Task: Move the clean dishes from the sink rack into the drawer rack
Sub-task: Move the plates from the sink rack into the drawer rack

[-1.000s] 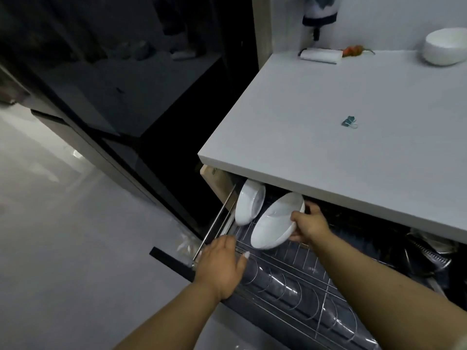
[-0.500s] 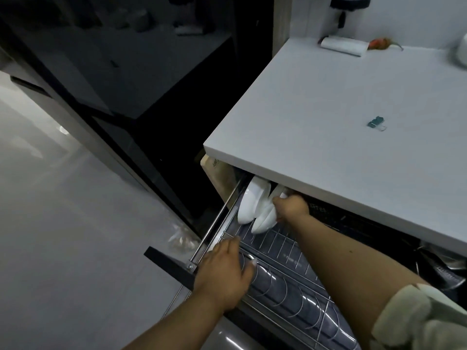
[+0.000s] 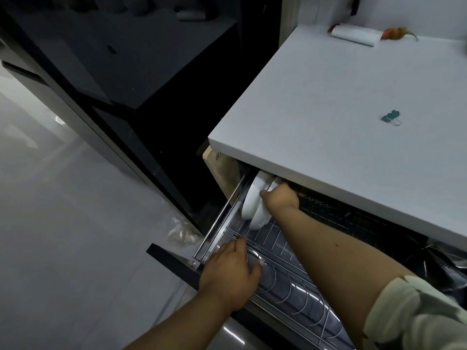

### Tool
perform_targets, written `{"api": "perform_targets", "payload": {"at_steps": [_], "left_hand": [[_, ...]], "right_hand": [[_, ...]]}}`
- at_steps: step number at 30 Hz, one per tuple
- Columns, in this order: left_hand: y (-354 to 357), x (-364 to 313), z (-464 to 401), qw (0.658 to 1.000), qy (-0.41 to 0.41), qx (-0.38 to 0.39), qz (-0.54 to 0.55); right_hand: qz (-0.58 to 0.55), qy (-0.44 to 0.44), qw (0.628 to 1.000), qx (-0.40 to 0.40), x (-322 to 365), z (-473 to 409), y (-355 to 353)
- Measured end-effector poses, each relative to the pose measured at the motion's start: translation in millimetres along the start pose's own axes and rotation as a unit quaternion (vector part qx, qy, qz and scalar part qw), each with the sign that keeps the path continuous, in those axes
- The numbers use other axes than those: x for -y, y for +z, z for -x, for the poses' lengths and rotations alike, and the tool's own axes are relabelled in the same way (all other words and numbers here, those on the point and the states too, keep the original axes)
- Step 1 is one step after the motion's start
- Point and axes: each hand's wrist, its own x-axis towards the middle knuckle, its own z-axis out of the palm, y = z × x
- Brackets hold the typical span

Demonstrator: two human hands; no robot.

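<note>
The pulled-out drawer rack of silvery wire (image 3: pixel 278 248) sits under the white bench (image 3: pixel 328 117), its dark front panel (image 3: pixel 174 260) toward the pale floor. At the rack's far left end 2 white glazed bowls stand on edge, side by side and touching: the left white bowl (image 3: pixel 251 198) leans against the rack's side rail, and the right white bowl (image 3: pixel 260 219) sits just beside it, partly tucked under the bench edge. The right hand (image 3: pixel 280 198) reaches in under the bench; its grip curls over the upper rim of the right white bowl, fingers hidden behind the bowl and the bench edge. The left hand (image 3: pixel 232 271) rests on the rack's front rail near the dark panel, fingers loosely bent over the wire and holding nothing that shows. A cream sleeve (image 3: pixel 414 314) covers the right upper arm. On the bench lie a small teal clip (image 3: pixel 391 116), a white rolled cloth (image 3: pixel 356 34) and a reddish pepper (image 3: pixel 394 33), all well apart from the drawer. A crumpled clear plastic bag (image 3: pixel 183 231) lies on the floor by the drawer's left corner.
</note>
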Motion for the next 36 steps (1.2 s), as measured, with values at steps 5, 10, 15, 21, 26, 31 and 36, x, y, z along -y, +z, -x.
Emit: {"api": "perform_targets", "payload": {"at_steps": [5,10,15,21,26,31,36], "left_hand": [[-2,-1,2,1.0,0.006,-0.005,-0.001],[-1,1,1,1.0,0.005,-0.007,0.004],[0,0,0,1.0,0.001,-0.002,0.01],[-3,-2,1,1.0,-0.007,0.01,0.014],[-2,-1,0,0.999,-0.032,0.028,0.029],[-7,-5,0,0.996,-0.065,0.043,0.041],[-14,-14,5,0.993,-0.09,0.061,0.048]], "right_hand": [[0.012,-0.013,1.0,0.007,4,-3,2],[0.031,-0.025,0.998,0.044,6,-15,-1],[0.054,-0.03,0.995,0.079,8,-18,-1],[0.014,-0.025,0.997,0.078,-5,-10,-6],[-0.015,-0.029,0.995,0.09,-22,11,-15],[-0.024,-0.054,0.994,0.097,-40,42,-37],[-0.07,-0.072,0.989,0.109,-65,78,-79]]}}
